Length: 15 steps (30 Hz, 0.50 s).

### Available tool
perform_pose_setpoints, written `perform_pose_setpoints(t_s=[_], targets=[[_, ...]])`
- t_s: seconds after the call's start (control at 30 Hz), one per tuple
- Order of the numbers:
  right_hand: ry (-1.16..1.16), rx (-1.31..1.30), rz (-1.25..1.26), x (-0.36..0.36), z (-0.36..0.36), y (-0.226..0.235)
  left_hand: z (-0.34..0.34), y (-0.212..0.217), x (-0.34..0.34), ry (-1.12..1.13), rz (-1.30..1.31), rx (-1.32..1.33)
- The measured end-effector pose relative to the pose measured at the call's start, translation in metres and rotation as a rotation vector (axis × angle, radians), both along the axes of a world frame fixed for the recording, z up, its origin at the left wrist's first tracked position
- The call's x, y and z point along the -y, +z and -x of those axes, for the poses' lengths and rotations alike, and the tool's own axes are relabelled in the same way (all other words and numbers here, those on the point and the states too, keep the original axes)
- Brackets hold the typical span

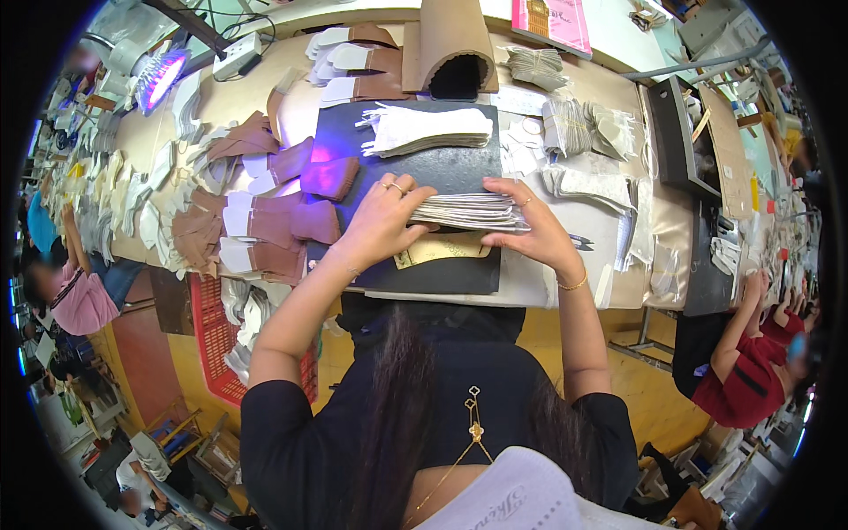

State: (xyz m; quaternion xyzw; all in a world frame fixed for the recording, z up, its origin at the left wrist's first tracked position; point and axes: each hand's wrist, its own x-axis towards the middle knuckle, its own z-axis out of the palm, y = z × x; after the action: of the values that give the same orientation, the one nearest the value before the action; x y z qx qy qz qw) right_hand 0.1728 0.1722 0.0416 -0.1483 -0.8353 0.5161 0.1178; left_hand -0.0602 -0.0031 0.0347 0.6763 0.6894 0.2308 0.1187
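Note:
Between my two hands is a stack of thin white cut pieces (466,212), its layered edges facing up. My left hand (385,217) is closed on the left end, the thumb below and the fingers above. At the other end my right hand (535,228) grips the stack in the same way. Under it lies a black mat (481,276) with a pale yellow curved piece (442,251) on it, partly hidden by the stack. Just beyond, a second stack of white pieces (429,131) rests on the mat, loose strips sticking out at its left end.
Brown and white pieces (265,221) overlap left of the mat. A brown tube (455,44) stands at the back, beside a pink booklet (555,25). Tied white bundles (574,128) and small scissors (580,241) lie right. A lit lamp (162,79) is back left; a red basket (216,340) sits below.

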Motion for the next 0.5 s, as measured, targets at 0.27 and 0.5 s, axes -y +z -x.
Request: perform_pose_setpoints(t_s=[0.27,0.5], targets=[[-0.001,-0.053,-0.168,-0.005,0.008,-0.009,-0.002,-0.002,-0.001,0.042,0.059,-0.142],[-0.157,-0.009,-0.047,0.015,0.004,-0.023,-0.011,-0.007,0.001,-0.016,0.047,-0.071]])
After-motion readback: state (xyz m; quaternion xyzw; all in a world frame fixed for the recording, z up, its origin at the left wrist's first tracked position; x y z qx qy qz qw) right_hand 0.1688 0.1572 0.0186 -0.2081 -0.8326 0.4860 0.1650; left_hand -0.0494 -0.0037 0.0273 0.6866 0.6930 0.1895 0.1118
